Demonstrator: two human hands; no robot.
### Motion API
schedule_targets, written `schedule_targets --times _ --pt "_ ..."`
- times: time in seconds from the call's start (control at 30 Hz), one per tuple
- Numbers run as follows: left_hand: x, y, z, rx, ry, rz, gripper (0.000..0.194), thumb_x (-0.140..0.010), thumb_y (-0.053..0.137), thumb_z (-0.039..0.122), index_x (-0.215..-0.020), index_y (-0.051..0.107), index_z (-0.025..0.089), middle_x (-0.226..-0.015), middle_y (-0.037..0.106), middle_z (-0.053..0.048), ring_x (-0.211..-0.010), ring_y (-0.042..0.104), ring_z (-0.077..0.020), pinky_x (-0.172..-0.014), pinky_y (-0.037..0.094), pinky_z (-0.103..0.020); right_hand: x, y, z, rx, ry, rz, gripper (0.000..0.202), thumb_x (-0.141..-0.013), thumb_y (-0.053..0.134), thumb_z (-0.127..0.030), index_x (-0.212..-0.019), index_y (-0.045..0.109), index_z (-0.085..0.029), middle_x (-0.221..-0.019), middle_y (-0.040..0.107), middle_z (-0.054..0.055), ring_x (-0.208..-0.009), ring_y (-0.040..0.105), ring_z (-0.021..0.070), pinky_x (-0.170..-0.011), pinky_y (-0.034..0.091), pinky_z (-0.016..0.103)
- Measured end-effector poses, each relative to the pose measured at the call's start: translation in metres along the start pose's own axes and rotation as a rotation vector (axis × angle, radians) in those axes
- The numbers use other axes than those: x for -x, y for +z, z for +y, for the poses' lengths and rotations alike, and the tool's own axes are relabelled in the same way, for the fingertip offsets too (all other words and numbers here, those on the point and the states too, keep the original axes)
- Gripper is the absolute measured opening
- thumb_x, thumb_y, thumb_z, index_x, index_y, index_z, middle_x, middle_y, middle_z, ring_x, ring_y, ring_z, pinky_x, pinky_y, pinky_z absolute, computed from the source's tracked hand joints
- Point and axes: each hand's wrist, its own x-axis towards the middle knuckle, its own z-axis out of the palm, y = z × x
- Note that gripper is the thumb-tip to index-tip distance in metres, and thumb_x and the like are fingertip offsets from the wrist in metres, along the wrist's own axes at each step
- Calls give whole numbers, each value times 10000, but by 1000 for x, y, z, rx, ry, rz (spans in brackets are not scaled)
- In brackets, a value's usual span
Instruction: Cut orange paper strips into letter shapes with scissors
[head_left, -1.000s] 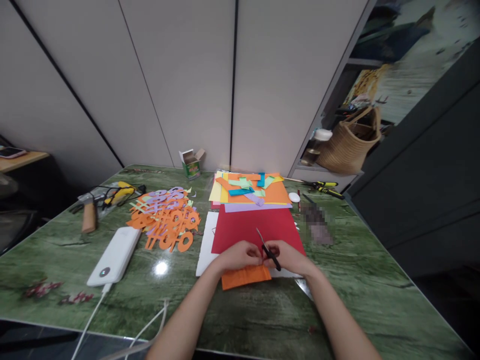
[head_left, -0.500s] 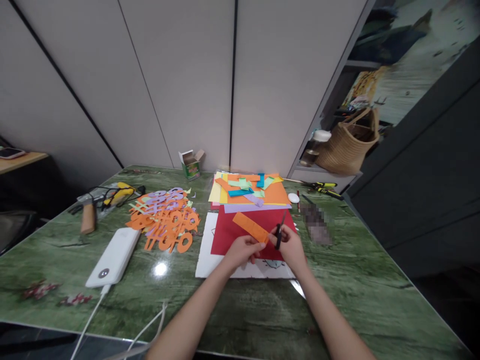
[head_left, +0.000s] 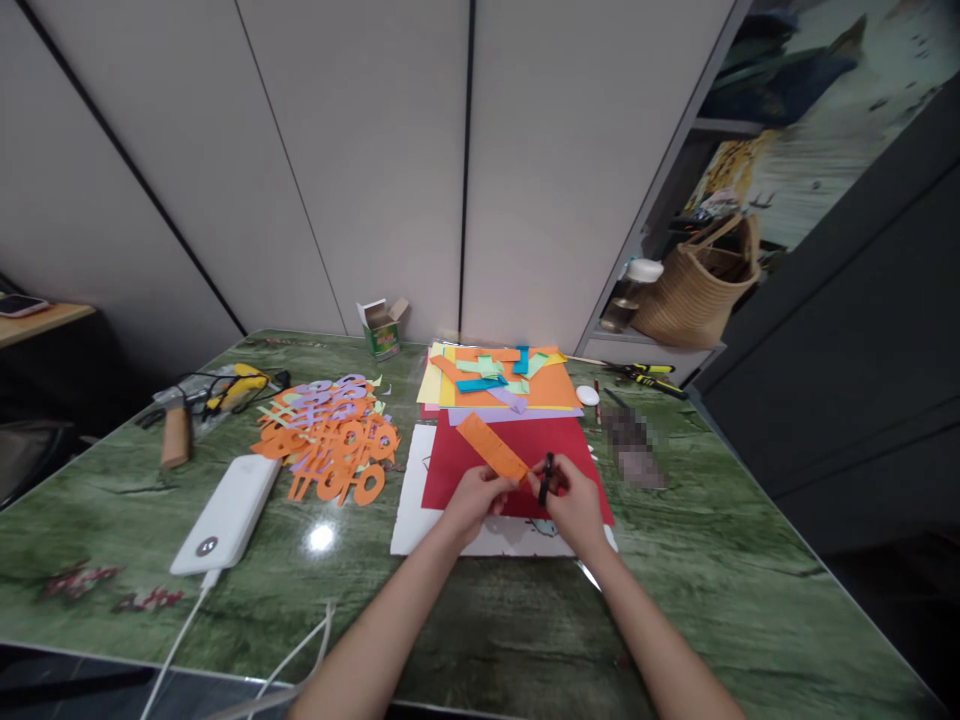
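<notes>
My left hand (head_left: 480, 496) pinches the lower right part of an orange paper strip (head_left: 489, 445), which slants up to the left over a red sheet (head_left: 442, 480). Black-handled scissors (head_left: 547, 478) are in my right hand (head_left: 574, 500), whose fingertips are close to the strip's lower end. The scissor blades are hard to make out. Beneath the red sheet lies a white sheet (head_left: 411, 510) with some drawn lines. Behind it is a stack of coloured paper (head_left: 555, 385) with orange, green, blue and purple strips on top.
Left of the sheets lie a heap of orange and purple cutouts (head_left: 337, 440), a white power bank (head_left: 229, 515) with a cable, and a wooden-handled tool (head_left: 176, 436). A small open box (head_left: 382, 332) stands behind. Yellow-black pliers (head_left: 652, 378) and a white round object (head_left: 587, 396) are at right.
Both hands have shifted slightly left with the orange strip and the scissors. The strip's far end now sits a little higher and farther left.
</notes>
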Motion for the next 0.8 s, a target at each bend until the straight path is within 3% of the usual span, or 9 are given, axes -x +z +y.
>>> schedule_targets --times 0.13,0.23,0.3,0.47,0.53,0.8 --pt "0 -5 2 -16 -9 -2 178 -601 592 230 -713 599 92 -621 594 -44 -448 493 -67 -403 258 -178 -4 -3 3 -30 19 -33 240 -717 528 -408 -743 524 -169 -584 502 -12 -515 413 113 -495 313 206" --pt "-2 -9 4 -116 65 36 199 -608 585 215 -758 616 88 -709 629 -78 -520 547 -97 -432 294 -179 -11 -12 10 -88 98 -82 272 -680 567 -432 -684 489 -171 -577 489 -20 -517 407 106 -482 307 200" --pt "-2 -12 5 -180 120 53 193 -608 587 211 -753 621 87 -697 634 -77 -527 558 -111 -446 316 -187 -15 -23 13 -162 158 -248 308 -681 560 -451 -621 453 -168 -526 458 -33 -485 388 92 -454 289 192" --pt "-2 -16 10 -199 131 54 215 -621 573 204 -800 631 100 -735 654 -86 -618 596 -151 -477 349 -197 -14 -50 7 -362 231 -842 373 -767 433 -478 -618 472 -138 -493 499 -13 -377 311 51 -364 206 176" --pt "-1 -18 13 -190 111 51 227 -618 572 194 -815 635 100 -757 659 -92 -636 600 -153 -486 356 -198 -12 -55 4 -347 254 -975 361 -767 437 -460 -618 475 -134 -487 526 -4 -349 283 42 -345 196 174" --pt "1 -18 16 -180 66 21 231 -619 578 191 -826 626 100 -820 654 -104 -676 614 -162 -537 388 -208 -11 -49 9 -261 264 -1048 375 -765 440 -455 -579 478 -132 -482 557 -1 -320 298 33 -316 195 161"
